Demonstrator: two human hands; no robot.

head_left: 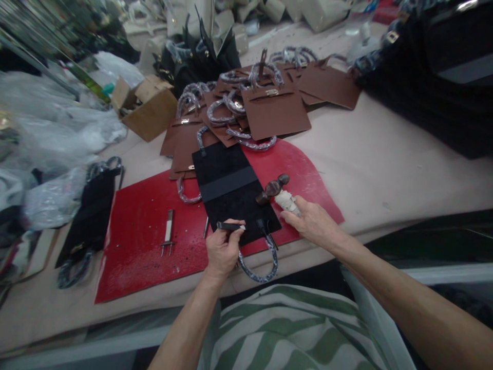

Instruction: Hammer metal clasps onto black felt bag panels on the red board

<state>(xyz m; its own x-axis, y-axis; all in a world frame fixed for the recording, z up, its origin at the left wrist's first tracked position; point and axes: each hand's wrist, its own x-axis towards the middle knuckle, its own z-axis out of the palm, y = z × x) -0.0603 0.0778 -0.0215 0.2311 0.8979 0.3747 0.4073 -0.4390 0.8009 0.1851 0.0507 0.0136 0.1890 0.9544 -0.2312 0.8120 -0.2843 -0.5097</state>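
Observation:
A black bag panel (227,159) with a dark grey band lies on a red board (142,226). One plastic-wrapped handle (250,277) loops off its near edge. My left hand (223,252), at the panel's near left corner, is closed around a short dark rod-shaped tool (228,225); its exact kind is not clear. In my right hand (311,221) is a ball-peen hammer (272,189), gripped by its pale wrapped handle. The hammer head hovers over or just above the panel's right side; I cannot tell whether it touches.
A pronged tool (168,234) and a thin metal rod (205,227) lie on the board. Brown bag panels (275,113) with wrapped handles pile up behind. A cardboard box (150,110) stands back left, another black panel (90,216) lies left, and black material (427,97) is heaped right.

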